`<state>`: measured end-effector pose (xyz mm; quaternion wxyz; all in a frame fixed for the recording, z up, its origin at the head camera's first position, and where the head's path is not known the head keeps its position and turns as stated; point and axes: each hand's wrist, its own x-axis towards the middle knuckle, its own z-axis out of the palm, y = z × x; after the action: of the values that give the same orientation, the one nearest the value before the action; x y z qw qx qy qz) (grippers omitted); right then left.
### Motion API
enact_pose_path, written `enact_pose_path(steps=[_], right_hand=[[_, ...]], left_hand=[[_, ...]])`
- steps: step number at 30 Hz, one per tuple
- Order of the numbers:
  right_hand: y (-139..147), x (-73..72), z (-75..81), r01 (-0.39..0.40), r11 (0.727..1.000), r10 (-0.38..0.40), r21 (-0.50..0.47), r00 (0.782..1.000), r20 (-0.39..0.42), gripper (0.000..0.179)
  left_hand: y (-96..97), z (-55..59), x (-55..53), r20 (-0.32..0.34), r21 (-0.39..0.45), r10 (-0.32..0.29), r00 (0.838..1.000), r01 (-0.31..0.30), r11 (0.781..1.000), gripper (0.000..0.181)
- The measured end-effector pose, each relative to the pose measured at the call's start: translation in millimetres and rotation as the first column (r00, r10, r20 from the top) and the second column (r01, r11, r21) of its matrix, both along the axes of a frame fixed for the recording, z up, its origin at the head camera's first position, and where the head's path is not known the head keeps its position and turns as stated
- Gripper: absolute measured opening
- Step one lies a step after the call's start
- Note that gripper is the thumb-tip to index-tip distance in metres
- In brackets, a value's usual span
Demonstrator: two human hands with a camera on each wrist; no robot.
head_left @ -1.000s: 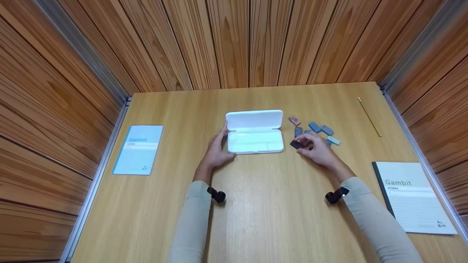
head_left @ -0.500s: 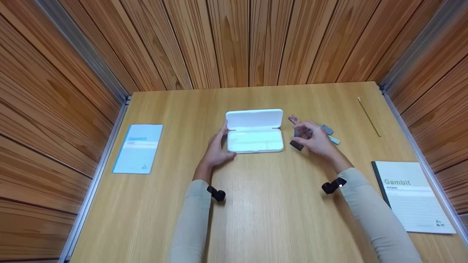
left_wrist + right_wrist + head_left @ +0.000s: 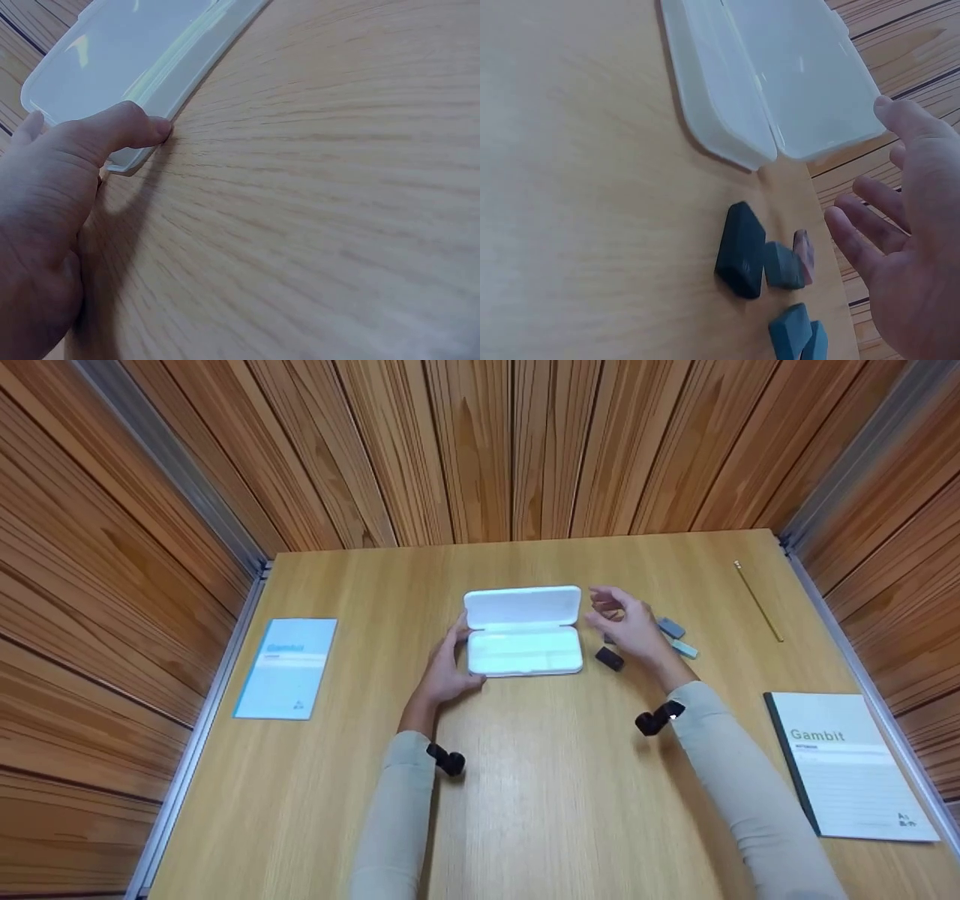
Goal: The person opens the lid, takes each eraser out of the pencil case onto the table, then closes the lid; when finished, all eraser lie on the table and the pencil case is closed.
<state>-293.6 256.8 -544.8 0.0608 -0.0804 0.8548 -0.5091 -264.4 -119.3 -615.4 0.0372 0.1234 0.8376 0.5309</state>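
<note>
A white pencil case [image 3: 523, 654] lies on the table with its lid [image 3: 523, 608] raised at the back. My left hand [image 3: 444, 671] holds the case by its left end, the thumb at the front corner and fingers along the side. My right hand [image 3: 636, 634] hovers off the right end of the lid, over several small erasers, with fingers spread and nothing held. The right wrist view shows a black eraser [image 3: 741, 251] nearest the case, a grey one [image 3: 783, 266], a pinkish one [image 3: 803, 255] and a teal one [image 3: 790, 332]. In the head view, the hand hides some of them.
Right of the hand lie a blue-grey eraser [image 3: 671, 628] and a pale teal eraser [image 3: 684, 649]. A pencil [image 3: 759, 601] is at the far right. One notebook [image 3: 285, 669] lies at the left, and a larger notebook [image 3: 855, 769] at the right front. Wooden walls [image 3: 480, 450] enclose the table.
My right hand has let go of the black eraser, which stays on the table, and moved up and left toward the lid. The left hand keeps its hold on the case.
</note>
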Motion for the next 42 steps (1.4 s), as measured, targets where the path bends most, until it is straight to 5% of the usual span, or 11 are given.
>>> enact_pose_path(steps=[8,15,23,32,42], right_hand=[[-16,-5.6,4.9,-0.034,0.996,0.034,-0.077,0.999,0.001,0.059],[-17,-4.3,4.6,-0.041,0.995,0.042,-0.093,0.999,0.013,0.053],[-14,5.4,1.2,-0.098,0.995,0.097,-0.035,0.995,-0.037,0.045],[-13,17.5,-11.1,-0.261,0.963,0.265,0.063,0.963,-0.057,0.037],[-15,23.6,-23.5,-0.297,0.948,0.306,0.118,0.950,-0.064,0.031]], left_hand=[[0.4,0.7,-1.1,-0.028,0.010,-0.006,1.000,0.006,1.000,0.126],[0.1,-0.8,0.6,0.017,0.039,-0.002,1.000,0.002,0.999,0.127],[0.1,-0.4,-0.1,0.006,0.043,-0.011,1.000,0.010,0.999,0.123],[0.2,2.2,3.0,0.069,-0.046,0.008,0.998,-0.005,0.999,0.105],[1.2,2.7,4.8,0.078,-0.071,0.020,0.997,-0.014,0.997,0.078]])
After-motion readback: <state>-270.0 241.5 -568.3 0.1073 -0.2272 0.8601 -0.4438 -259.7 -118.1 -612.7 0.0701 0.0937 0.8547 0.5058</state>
